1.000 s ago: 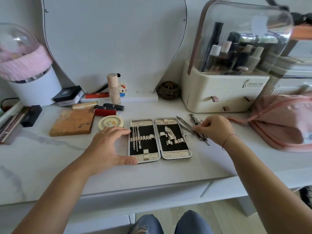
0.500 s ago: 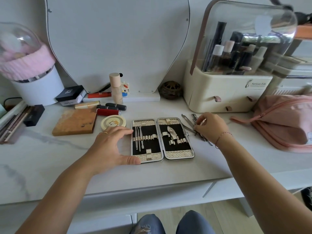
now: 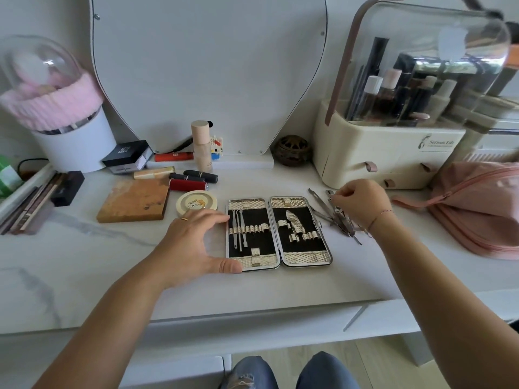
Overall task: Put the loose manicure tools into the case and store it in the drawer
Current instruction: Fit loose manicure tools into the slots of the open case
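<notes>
The manicure case [image 3: 306,258] lies open and flat on the white marble-look table [image 3: 84,262] at the centre of the frame, both halves face up; the left half holds a few thin metal tools [image 3: 238,228] under its loops, the right half one broader clipper-like piece [image 3: 293,220].

The left hand [image 3: 193,242] comes in from the lower left and sits against the case's left edge; it is spread, thumb [image 3: 230,266] touching the lower left corner, fingertips [image 3: 222,219] at the upper left corner, palm off the case.

The loose tools [image 3: 341,221] lie in a small crossed pile just right of the case, on the table, none of them in the case; the right hand [image 3: 362,203] is over that pile from the right of the frame, fingers curled downward with their tips at the topmost pieces; whether they pinch one I cannot tell, since the hand hides the contact.

Above and left of the case are a round tin [image 3: 196,203], a wooden block [image 3: 133,203] and some lipsticks [image 3: 188,185]; a cream cosmetics organiser [image 3: 393,153] with a clear lid stands at the upper right; a pink pouch [image 3: 477,209] lies at the right edge.
</notes>
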Demonstrator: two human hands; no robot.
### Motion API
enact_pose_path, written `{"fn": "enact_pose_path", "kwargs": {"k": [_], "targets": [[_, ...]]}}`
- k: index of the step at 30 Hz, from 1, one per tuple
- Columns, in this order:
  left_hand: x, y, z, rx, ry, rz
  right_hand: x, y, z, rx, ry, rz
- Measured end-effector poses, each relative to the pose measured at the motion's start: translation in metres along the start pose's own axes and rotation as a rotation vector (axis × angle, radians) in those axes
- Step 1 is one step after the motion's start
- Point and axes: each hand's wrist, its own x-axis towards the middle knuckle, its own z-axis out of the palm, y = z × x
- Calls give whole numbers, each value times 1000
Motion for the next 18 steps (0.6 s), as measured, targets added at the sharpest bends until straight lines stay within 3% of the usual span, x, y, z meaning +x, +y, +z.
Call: {"fn": "enact_pose_path", "kwargs": {"k": [3, 7, 11, 18], "targets": [[0, 0, 0, -1, 5, 5, 1, -20, -10, 306, -54, -50], [1, -2, 1, 10, 19, 8, -4, -59, 11, 739, -447, -26], [2, -1, 1, 22, 22, 12, 0, -87, 50, 745, -646, -15], [3, -2, 0, 36, 26, 30, 20, -100, 66, 650, -702, 6]]}}
